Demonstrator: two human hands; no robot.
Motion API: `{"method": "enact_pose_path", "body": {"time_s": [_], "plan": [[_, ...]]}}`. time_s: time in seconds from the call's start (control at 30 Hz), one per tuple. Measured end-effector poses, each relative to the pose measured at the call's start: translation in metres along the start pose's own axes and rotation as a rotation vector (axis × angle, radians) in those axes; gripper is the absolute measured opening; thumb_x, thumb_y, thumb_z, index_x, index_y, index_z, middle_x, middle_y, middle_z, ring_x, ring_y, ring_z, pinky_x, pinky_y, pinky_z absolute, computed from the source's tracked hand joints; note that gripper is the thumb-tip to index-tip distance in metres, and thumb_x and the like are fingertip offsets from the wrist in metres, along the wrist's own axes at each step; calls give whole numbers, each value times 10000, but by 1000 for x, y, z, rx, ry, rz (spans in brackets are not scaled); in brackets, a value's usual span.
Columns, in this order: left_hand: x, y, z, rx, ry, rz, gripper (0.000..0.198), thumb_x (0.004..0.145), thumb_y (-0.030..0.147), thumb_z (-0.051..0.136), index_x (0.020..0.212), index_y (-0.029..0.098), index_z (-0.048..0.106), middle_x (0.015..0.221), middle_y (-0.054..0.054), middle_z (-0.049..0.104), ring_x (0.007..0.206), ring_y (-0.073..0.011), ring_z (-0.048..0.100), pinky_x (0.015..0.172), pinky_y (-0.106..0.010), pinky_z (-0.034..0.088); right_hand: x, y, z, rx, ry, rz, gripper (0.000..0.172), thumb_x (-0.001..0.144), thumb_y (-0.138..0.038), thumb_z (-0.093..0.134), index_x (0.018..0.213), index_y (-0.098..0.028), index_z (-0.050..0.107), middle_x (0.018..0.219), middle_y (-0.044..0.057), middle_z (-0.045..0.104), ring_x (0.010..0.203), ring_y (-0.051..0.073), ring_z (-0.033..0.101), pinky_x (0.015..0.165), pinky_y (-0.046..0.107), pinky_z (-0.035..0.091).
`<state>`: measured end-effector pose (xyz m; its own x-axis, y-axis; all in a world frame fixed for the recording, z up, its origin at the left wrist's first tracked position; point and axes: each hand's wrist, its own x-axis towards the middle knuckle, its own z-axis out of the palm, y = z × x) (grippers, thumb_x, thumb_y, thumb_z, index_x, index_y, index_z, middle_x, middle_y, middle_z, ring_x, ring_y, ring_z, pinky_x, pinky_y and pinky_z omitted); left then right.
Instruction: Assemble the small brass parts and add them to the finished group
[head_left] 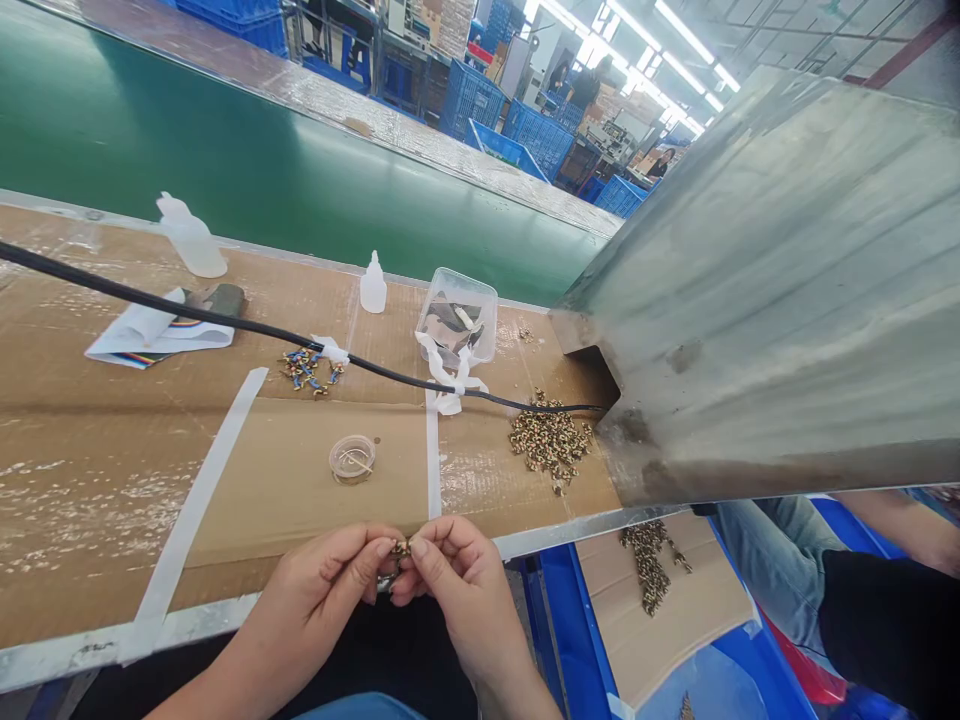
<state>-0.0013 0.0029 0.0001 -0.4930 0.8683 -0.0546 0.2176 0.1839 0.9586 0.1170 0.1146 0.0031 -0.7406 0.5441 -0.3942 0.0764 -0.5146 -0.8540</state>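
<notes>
Both grips closed, left hand (319,590) and right hand (469,590) pinching one small brass fitting (400,548) between them

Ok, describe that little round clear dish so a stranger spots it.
From the big metal chute on the right, look left along the cardboard past the heap of brass parts and a white tape strip. The small round clear dish sits alone there, unlike the square tub behind it.

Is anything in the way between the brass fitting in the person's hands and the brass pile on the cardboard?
Nothing raised stands in the way. Only a flat strip of white tape lies on the cardboard between the brass fitting, pinched by the left hand and right hand, and the brass pile.
</notes>
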Motion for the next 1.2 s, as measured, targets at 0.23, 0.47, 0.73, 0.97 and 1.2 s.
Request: {"method": "enact_pose_path", "body": {"time_s": [0.23, 0.47, 0.73, 0.97, 1.2], "plan": [[-5, -15, 1, -169, -23, -131, 304, 917, 471, 530, 1050, 228, 656, 854, -12, 727, 751, -150, 676, 636, -178, 552, -6, -2, 2, -135, 23, -116, 276, 819, -408, 740, 844, -156, 630, 690, 25, 697, 631, 134, 674, 669, 247, 546], [-8, -21, 0, -162, 0, -135, 296, 904, 457, 562, 1077, 237, 657, 854, -8, 728, 684, -137, 651, 630, -184, 552, -6, 2, -1, -162, 37, -137, 264, 814, -386, 744, 860, -151, 632, 749, 45, 711, 693, 158, 693, 708, 273, 549], [-7, -19, 0, -196, 22, -146, 268, 887, 421, 585, 1066, 244, 678, 942, -22, 742, 829, -173, 701, 731, -200, 577, -5, 5, -2, -149, 20, -166, 244, 808, -357, 750, 886, -142, 665, 814, 63, 722, 714, 161, 696, 722, 279, 558], [-7, -22, 2, -245, 23, -144, 258, 881, 398, 609, 1084, 253, 675, 1025, -24, 741, 883, -176, 713, 794, -210, 581, -5, 7, -5, -205, 26, -197, 210, 806, -322, 744, 904, -145, 688, 862, 79, 716, 763, 178, 683, 725, 294, 553], [-9, -23, 3, -282, 34, -140, 253, 870, 376, 628, 1080, 245, 676, 1042, -29, 740, 902, -177, 716, 818, -215, 585, -5, 9, -6, -207, 30, -208, 174, 799, -278, 745, 899, -148, 689, 883, 85, 708, 773, 180, 675, 715, 293, 545]]}}
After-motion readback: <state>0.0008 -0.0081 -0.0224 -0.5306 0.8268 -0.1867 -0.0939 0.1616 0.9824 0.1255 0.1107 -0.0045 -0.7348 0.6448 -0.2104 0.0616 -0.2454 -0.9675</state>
